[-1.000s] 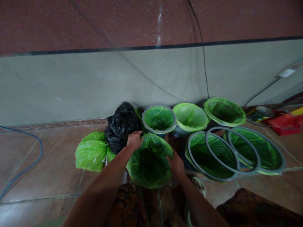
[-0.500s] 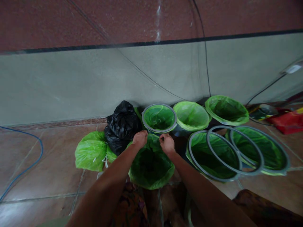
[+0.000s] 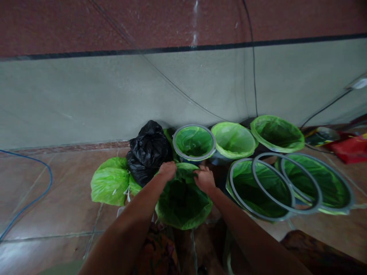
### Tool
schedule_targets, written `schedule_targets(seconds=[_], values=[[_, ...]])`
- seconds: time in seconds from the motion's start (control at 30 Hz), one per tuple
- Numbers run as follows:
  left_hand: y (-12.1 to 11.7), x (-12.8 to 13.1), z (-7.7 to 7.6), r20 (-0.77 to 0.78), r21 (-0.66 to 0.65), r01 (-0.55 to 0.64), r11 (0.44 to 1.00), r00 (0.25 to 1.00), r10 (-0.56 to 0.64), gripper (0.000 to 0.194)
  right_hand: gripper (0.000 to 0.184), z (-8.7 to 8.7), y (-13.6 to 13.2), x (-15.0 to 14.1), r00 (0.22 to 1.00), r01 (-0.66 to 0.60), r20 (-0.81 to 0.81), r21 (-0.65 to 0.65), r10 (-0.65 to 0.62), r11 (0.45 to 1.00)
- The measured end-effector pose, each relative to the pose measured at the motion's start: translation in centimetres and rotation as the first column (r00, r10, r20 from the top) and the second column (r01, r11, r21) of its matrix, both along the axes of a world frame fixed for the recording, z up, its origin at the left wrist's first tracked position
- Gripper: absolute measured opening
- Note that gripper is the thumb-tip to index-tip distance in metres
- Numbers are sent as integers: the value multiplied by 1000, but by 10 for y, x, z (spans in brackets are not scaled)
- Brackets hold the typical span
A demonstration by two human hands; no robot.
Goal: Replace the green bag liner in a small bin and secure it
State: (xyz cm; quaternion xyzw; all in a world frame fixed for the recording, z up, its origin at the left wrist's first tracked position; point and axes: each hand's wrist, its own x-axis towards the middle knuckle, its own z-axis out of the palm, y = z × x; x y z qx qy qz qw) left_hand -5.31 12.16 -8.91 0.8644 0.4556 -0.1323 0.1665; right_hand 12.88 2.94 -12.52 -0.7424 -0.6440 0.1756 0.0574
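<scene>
A green bin liner [image 3: 183,219] lines the bin directly in front of me, its edge folded outward over the near rim. My left hand [image 3: 168,170] is closed on the liner's far edge at the left. At the far right of the same edge, my right hand [image 3: 204,178] grips the plastic with bent fingers. Between both hands the liner stands up in a loose flap. Just behind it is another lined bin with a grey ring [image 3: 214,142] seated on its rim. The bin's own body is mostly hidden by plastic and my arms.
A black garbage bag [image 3: 149,149] and a tied green bag [image 3: 110,181] lie at left. Lined bins [image 3: 233,141] stand along the wall. At right, a loose grey ring [image 3: 311,173] lies across two ringed bins. A blue hose [image 3: 49,183] and red object [image 3: 351,147] flank them.
Both hands have shifted slightly, the right one a little to the right and lower. The liner's far edge between them is more spread out and raised. The view has moved slightly.
</scene>
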Motion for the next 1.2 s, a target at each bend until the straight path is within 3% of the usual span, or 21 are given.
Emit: schedule_targets(seconds=[0.1,0.2,0.33,0.4,0.57,0.87,1.03,1.2], values=[[3,-3,5,24,-5,-14,1000,1000,14,17,28,9,-4,3,999,28,-30,-23,-29,999],[9,-2,14,120,20,-25,999,993,23,20,23,17,1,8,986,95,-144,106,-80,990],[13,14,18,283,153,-177,972,950,129,31,25,22,21,2,971,169,-207,238,-120,956],[10,23,14,279,157,-184,970,951,135,30,25,19,32,-4,978,137,-184,200,-101,970],[3,28,-2,68,72,-63,995,996,59,24,25,5,44,-14,990,82,-116,43,-76,996],[4,26,-4,26,68,-127,990,992,125,24,27,1,41,-9,995,83,-56,-51,-85,995],[4,21,2,63,106,-151,983,987,145,49,37,3,42,-9,997,57,-61,71,-53,996],[8,2,15,128,90,-263,961,960,251,68,25,1,38,0,989,113,-91,-43,-116,993]])
